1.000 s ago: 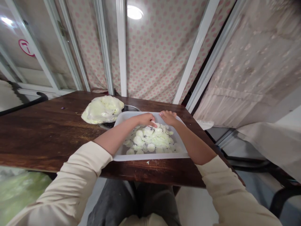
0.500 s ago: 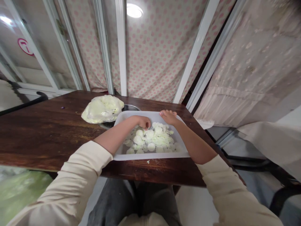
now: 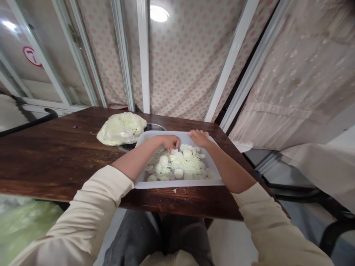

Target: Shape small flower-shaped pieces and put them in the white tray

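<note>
A white plastic tray [image 3: 177,183] stands on the table before me, with a loose heap of white and pale green, scalloped flower-like pieces [image 3: 183,162] spread over its bottom. Over the far left part of the heap is my left hand [image 3: 170,142], its fingers bent down and pinched together. Whether a piece is between the fingertips I cannot make out. My right hand [image 3: 198,137] lies on the tray's far right edge, fingers curled over the rim.
A clear plastic bag of pale green pieces [image 3: 121,128] lies left of the tray, partly over a dark round object [image 3: 155,126]. The dark wooden table [image 3: 55,155] reaches left. A green bag [image 3: 27,229] sits low at left. Curtained glass panels [image 3: 180,55] rise behind.
My left hand has turned and shifted slightly right over the pieces, and a few pieces beneath it have moved. My right hand stays on the rim.
</note>
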Available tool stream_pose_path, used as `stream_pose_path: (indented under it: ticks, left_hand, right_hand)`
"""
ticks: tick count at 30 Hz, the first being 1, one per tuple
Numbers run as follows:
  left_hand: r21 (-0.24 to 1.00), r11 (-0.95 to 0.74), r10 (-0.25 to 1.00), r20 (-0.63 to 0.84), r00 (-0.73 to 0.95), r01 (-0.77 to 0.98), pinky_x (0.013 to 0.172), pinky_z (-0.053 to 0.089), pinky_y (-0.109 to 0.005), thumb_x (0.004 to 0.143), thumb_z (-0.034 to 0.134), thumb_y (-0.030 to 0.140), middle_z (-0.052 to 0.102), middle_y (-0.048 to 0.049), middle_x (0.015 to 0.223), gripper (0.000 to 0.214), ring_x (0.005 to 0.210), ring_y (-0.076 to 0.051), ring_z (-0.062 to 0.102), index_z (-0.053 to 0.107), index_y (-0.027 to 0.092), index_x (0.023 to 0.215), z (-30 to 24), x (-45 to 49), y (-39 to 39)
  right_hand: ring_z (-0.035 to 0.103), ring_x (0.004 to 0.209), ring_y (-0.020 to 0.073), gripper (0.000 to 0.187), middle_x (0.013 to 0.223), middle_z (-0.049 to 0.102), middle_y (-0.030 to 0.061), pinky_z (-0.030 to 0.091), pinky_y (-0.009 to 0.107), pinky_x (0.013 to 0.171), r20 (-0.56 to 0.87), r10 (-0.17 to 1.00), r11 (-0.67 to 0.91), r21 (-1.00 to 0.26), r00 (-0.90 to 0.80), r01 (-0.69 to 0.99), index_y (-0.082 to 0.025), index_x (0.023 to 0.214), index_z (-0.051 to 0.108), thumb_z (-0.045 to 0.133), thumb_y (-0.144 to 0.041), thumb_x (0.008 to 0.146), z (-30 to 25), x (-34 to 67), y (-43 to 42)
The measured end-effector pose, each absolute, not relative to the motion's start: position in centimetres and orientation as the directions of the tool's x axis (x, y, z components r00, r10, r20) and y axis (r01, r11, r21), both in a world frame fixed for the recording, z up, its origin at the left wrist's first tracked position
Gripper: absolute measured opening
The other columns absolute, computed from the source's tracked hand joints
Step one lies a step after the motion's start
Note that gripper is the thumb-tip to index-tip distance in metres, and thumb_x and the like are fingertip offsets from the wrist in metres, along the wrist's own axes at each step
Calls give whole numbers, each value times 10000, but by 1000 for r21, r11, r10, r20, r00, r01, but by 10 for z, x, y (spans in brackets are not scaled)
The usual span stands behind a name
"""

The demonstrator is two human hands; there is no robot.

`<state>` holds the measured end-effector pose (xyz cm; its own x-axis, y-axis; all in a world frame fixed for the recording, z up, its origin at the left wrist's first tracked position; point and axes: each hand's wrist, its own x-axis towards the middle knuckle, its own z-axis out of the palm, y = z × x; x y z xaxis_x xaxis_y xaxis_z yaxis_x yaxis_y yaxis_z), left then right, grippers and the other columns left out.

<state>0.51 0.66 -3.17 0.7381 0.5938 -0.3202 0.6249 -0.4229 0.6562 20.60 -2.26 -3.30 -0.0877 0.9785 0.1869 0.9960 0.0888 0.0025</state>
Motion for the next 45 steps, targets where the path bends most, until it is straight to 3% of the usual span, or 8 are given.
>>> stream_pose_path:
  ticks: [4, 15, 20, 25, 32, 36, 40, 45]
  left_hand:
    - [668, -491, 589, -218, 778, 559, 558, 486, -230, 596, 549, 36, 510, 37, 655, 193, 557, -97, 566, 483, 155, 733, -33, 6, 10]
    - [601, -602, 601, -93, 794, 526, 470, 384, -196, 595, 705, 224, 563, 40, 711, 500, 503, -87, 506, 422, 204, 1006, -30, 5, 9]
    - [424, -709, 605, -45, 795, 564, 569, 367, -188, 630, 679, 207, 570, 46, 721, 496, 639, -102, 526, 456, 199, 1072, -24, 6, -11]
    - [216, -759, 601, -132, 789, 614, 660, 388, -234, 807, 515, 426, 641, -39, 863, 379, 742, -152, 568, 526, 188, 1101, -16, 15, -43]
    - [-201, -867, 414, 215, 884, 455, 929, 331, -394, 863, 413, 361, 525, -167, 1185, 372, 1095, -287, 464, 556, 120, 1108, -20, 25, -75]
    - [-161, -796, 537, 260, 803, 584, 954, 307, -436, 820, 471, 346, 477, -190, 1234, 464, 1139, -327, 419, 487, 108, 1217, -22, 26, -103]
    - [-67, -598, 790, 120, 602, 798, 1036, 147, -540, 746, 557, 447, 152, -229, 1477, 827, 1344, -437, 83, 220, 109, 1421, -26, 21, -130]
    - [-209, -434, 900, -52, 433, 876, 1056, 62, -550, 735, 564, 446, 58, -201, 1512, 971, 1363, -437, -9, -12, 155, 1460, -27, 7, -144]
  right_hand:
    - [460, 1083, 264, 481, 1176, 546, 107, 297, 454, 904, 194, 976, 102, 20, -103, 995, -232, 1152, 510, 151, -472, 940, -34, 207, -22]
    - [466, 1073, 273, 473, 1153, 561, 108, 311, 443, 883, 206, 974, 92, 17, -94, 996, -210, 1104, 530, 184, -484, 934, -36, 206, -19]
    - [464, 1086, 299, 480, 1146, 572, 132, 314, 459, 870, 232, 970, 66, 45, -75, 997, -173, 1066, 539, 257, -528, 907, -33, 200, -22]
    - [458, 1115, 332, 509, 1177, 561, 174, 306, 495, 885, 172, 982, 59, 75, -71, 995, -144, 1109, 531, 314, -545, 883, -28, 196, -29]
    - [471, 1118, 332, 449, 1178, 567, 195, 301, 496, 911, 200, 978, 33, 104, -54, 994, -137, 1134, 532, 347, -466, 891, -30, 197, -58]
    - [480, 1111, 332, 452, 1159, 579, 191, 314, 488, 899, 199, 979, 28, 99, -47, 995, -140, 1131, 540, 358, -474, 886, -30, 196, -81]
    - [487, 1113, 326, 522, 1152, 587, 183, 323, 483, 905, 176, 981, 70, 86, -85, 994, -146, 1103, 554, 331, -560, 874, -27, 194, -107]
    - [552, 1042, 307, 559, 1092, 617, 175, 386, 429, 859, 102, 981, 154, 85, -162, 984, -136, 1077, 553, 293, -588, 877, -22, 196, -132]
